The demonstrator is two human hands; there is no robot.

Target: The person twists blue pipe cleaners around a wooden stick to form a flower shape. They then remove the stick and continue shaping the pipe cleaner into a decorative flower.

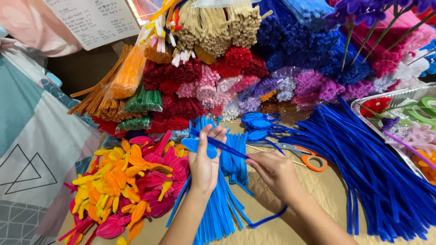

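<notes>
My left hand (204,159) is raised palm-up at the centre and holds a small folded light-blue pipe-cleaner petal (198,146) together with a dark-blue pipe cleaner (227,148). That dark-blue stem runs right and down into my right hand (274,173), which pinches it; its loose end curls below my wrist. Under both hands lies a bundle of light-blue pipe cleaners (222,204). Finished blue petals (260,123) lie just behind.
A heap of pink, orange and yellow petals (129,181) lies at the left. Orange-handled scissors (303,156) rest right of my hands. Dark-blue pipe cleaners (372,172) spread at the right beside a foil tray (394,97). Stacked coloured bundles (218,68) fill the back.
</notes>
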